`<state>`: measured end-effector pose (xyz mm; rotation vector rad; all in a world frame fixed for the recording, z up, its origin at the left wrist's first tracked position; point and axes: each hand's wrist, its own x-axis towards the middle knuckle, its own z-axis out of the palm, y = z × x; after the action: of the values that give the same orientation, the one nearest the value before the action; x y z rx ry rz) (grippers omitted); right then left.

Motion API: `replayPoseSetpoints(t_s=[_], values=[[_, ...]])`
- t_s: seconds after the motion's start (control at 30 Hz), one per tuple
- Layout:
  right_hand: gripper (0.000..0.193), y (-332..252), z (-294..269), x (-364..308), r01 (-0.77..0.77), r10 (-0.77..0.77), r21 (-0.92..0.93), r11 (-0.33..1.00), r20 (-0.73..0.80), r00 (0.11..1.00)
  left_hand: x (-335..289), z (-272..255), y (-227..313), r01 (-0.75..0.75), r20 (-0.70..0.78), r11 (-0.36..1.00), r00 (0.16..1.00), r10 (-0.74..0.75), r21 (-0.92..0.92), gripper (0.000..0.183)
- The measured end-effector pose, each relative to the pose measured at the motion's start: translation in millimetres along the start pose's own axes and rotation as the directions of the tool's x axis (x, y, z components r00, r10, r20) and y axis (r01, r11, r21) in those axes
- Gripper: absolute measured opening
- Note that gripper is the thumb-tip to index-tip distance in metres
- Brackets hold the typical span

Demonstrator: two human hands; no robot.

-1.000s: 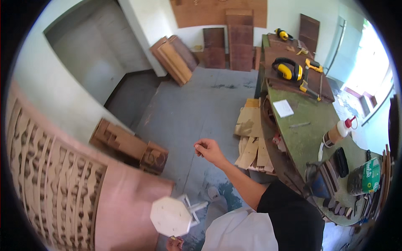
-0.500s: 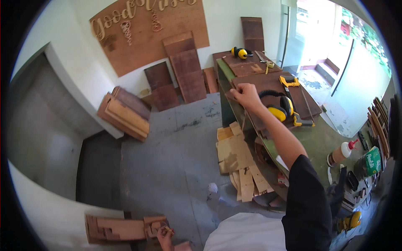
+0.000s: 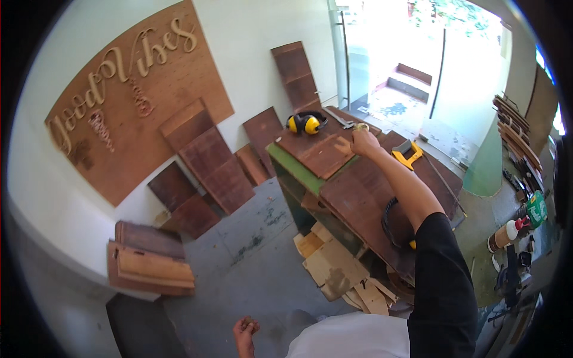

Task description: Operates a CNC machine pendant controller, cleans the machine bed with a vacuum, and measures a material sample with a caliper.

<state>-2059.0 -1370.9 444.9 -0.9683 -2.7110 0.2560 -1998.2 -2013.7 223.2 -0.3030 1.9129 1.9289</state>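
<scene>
My right hand [image 3: 365,143] reaches over the workbench, fingers curled, right beside a small yellowish roll-like item [image 3: 361,126]. Whether the fingers grip that item is hidden. A metal caliper [image 3: 339,118] lies just past it on a brown wooden board [image 3: 316,149]. Down at the lower middle, my left hand [image 3: 245,328] is closed around a small brownish piece [image 3: 250,324], too small to name. Yellow-and-black earmuffs [image 3: 307,123] rest on the same board. Beyond my right forearm lies a yellow-handled hacksaw [image 3: 408,156].
Wooden boards [image 3: 209,161] lean along the wall, and more are stacked [image 3: 152,262] at left. Light plywood offcuts [image 3: 334,268] sit low beside the workbench. A red-capped bottle [image 3: 504,234] stands at right. The glass door [image 3: 388,83] is at the back.
My view has swung to the right. My right hand has moved farther over the bench, to the yellowish item by the caliper. My left hand has come away from the wood pieces at lower left.
</scene>
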Motion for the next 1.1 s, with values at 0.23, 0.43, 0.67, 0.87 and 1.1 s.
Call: replayPoseSetpoints(t_s=[0.23, 0.43, 0.67, 0.87, 1.1], values=[[0.027, 13, 65, 117, -0.082, 0.110, 0.174, 0.981, -0.159, 0.981, 211, 70, 34, 0.113, 0.360, 0.984, 0.920, -0.156, 0.138, 0.028], [0.023, 36, 111, 221, -0.285, 0.281, 0.003, 0.958, -0.181, 0.943, 337, 135, 124, -0.045, 0.450, 0.900, 0.876, -0.173, 0.433, 0.028], [0.022, 43, 130, 265, -0.295, 0.316, -0.219, 0.930, 0.068, 0.946, 477, 166, 194, 0.016, 0.591, 0.915, 0.759, -0.274, 0.404, 0.030], [0.023, 45, 101, 265, -0.311, 0.310, -0.042, 0.949, -0.035, 0.950, 488, 251, 272, 0.115, 0.717, 0.870, 0.520, -0.464, 0.479, 0.057], [0.034, 4, 11, 196, -0.187, 0.478, 0.654, 0.733, -0.301, 0.825, 412, 335, 289, 0.046, 0.882, 0.968, 0.404, -0.243, 0.246, 0.023]])
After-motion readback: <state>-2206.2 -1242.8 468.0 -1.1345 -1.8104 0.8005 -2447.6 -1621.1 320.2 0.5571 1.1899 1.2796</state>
